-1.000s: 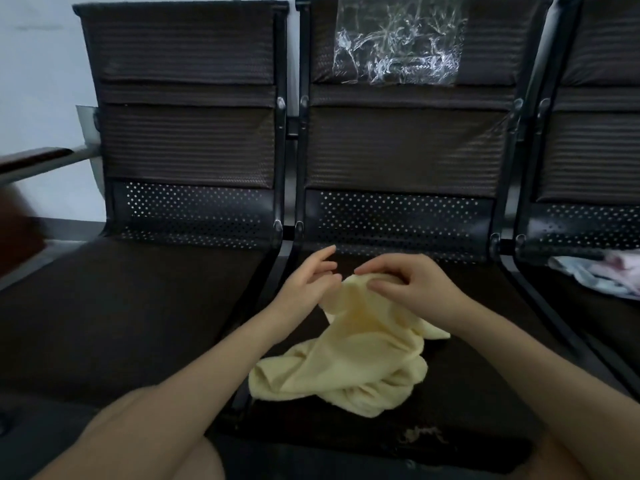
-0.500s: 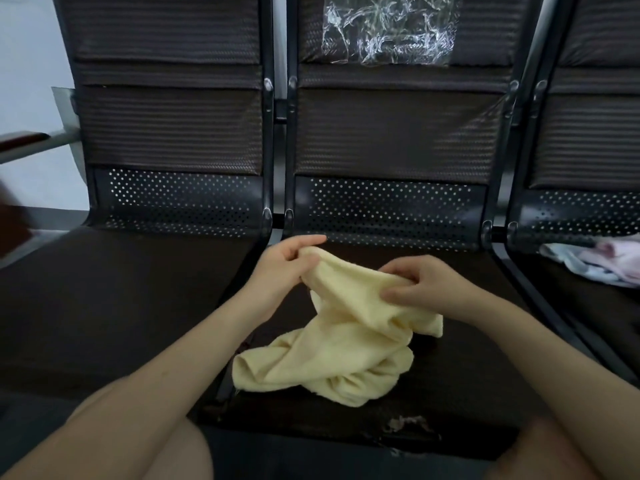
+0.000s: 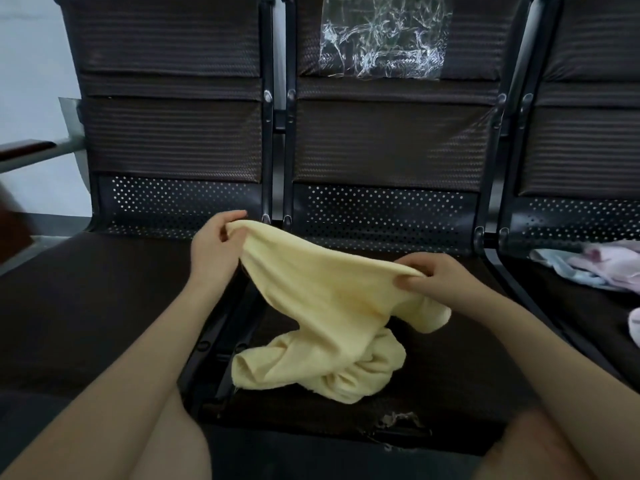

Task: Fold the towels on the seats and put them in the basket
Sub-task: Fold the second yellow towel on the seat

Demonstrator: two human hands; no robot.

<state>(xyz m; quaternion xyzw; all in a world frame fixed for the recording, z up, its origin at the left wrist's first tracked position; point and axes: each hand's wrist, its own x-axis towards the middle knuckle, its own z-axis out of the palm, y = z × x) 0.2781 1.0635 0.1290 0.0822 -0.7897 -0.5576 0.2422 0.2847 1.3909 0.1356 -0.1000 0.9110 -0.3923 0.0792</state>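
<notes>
Over the middle seat [image 3: 450, 341], both hands' grips, left [image 3: 216, 249] and right [image 3: 438, 277], pinch the yellow towel [image 3: 325, 306], seemingly spread wider than before.

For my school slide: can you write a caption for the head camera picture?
Left hand and right hand stretch a yellow towel over the middle seat.

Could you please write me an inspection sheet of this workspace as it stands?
Surface: dark middle seat, worn patch at its front edge.
Job's things: yellow towel unfolded, upper edge lifted, rest bunched on the seat; pink and blue towels on the right seat; basket not seen.
Clutter: clear plastic sheet on the backrest.
Hands: left hand and right hand each pinch the towel's edge.
Cables: nothing seen.
Surroundings: pale wall, armrest.
</notes>
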